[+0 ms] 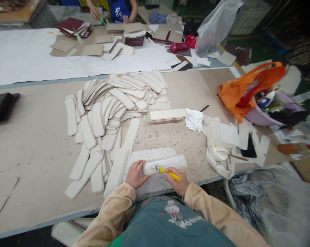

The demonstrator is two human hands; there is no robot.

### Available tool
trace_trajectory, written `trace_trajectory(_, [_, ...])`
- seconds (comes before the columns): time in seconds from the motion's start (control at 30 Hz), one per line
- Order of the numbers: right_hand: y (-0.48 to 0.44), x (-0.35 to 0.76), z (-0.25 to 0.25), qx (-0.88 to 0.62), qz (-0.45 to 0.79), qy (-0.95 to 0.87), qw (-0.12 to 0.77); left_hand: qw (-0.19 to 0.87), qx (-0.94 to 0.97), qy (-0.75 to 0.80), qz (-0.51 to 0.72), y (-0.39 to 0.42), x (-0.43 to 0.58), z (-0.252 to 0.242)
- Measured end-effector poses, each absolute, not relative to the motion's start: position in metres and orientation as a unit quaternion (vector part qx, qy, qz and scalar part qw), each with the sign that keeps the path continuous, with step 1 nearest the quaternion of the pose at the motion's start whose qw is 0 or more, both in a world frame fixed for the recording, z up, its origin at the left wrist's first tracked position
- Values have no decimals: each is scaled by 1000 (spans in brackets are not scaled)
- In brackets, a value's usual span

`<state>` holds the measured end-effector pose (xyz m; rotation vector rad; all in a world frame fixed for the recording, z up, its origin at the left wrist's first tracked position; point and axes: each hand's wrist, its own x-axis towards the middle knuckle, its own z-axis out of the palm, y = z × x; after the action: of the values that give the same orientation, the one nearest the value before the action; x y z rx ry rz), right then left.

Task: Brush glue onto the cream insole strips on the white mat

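My right hand point(178, 181) is closed around the yellow handle of a small paintbrush point(172, 174). Its bristles touch the upper face of a long, pale, round-cornered strip point(174, 163), near the left end. Part of that face looks wet and whiter than the rest. At the strip's left end, my left hand point(136, 174) grips the edge between thumb and fingers. Beneath the strip lie pale sheets point(155, 153), one with a rounded corner. Long narrow boards point(124, 154) lie just left of my left hand.
A large heap of similar pale strips point(113, 106) spreads to the left, with a neat stack point(167, 115) beyond my hands. To the right are crumpled white cloth point(221, 137), an orange bag point(247, 89) and a purple basin point(264, 115). A co-worker's hand point(95, 12) shows across the tables.
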<state>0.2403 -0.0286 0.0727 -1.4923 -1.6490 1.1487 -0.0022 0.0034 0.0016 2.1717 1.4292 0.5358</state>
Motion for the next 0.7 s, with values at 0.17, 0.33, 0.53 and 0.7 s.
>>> trace_trajectory(0.17, [-22,222,67,-532,439,-654,312,239,794,525,190,4,-2,2])
trace_trajectory(0.33, [-20,227,62,-551,424,-644,318,233,799,523,182,6,-1,2])
trace_trajectory(0.53, [-30,271,64,-615,402,-600,317,226,807,515,182,7,-2,2])
trace_trajectory(0.7, [-40,309,66,-672,358,-567,314,214,811,515,176,7,-4,-2])
